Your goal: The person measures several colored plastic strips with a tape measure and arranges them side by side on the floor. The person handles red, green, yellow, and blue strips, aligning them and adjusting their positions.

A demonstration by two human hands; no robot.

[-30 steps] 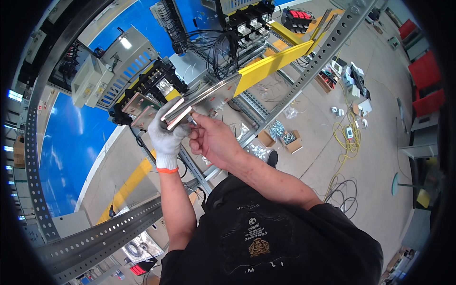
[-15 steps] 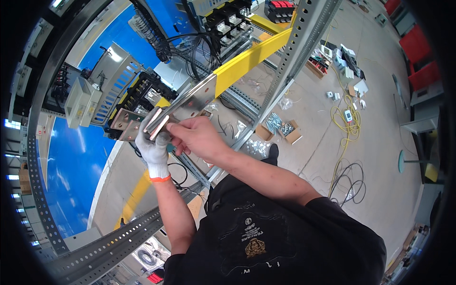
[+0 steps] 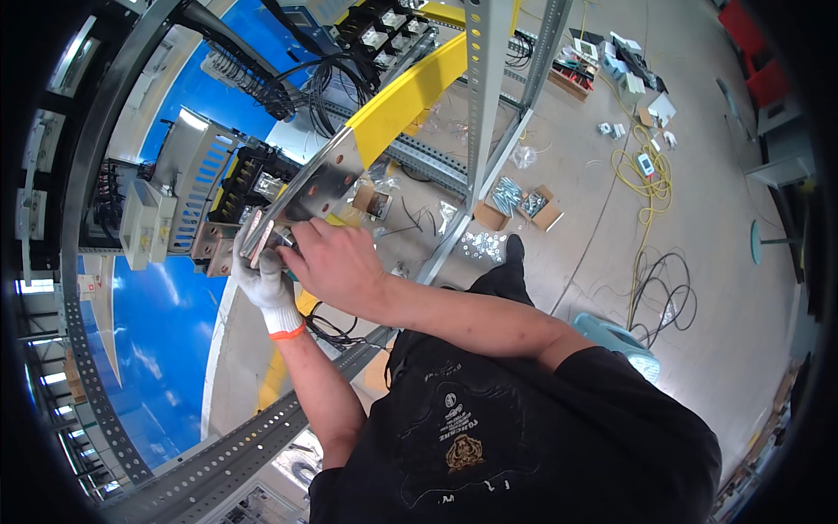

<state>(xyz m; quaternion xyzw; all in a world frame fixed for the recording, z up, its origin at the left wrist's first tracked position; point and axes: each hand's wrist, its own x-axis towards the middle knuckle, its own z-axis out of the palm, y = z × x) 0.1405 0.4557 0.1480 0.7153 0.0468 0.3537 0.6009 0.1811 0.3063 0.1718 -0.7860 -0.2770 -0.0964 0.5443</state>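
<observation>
Two hands meet at the end of a long metal bar (image 3: 316, 186). The bar is silver near the hands and yellow farther up, with small round holes in it. It sits up high, beside a grey post (image 3: 485, 87) with holes and black boxes with wires (image 3: 384, 22). The left hand (image 3: 262, 275) wears a white glove and is closed around the bar's end from below. The right hand (image 3: 336, 262) is bare and curled tight over something small at that same end; I cannot tell what. The bar looks hard, stiff and heavy, with smooth sides and thin edges. It seems best held near the end, with the glove on. Far below, boxes of screws (image 3: 515, 203) and a yellow cord (image 3: 644, 179) lie on the floor.
</observation>
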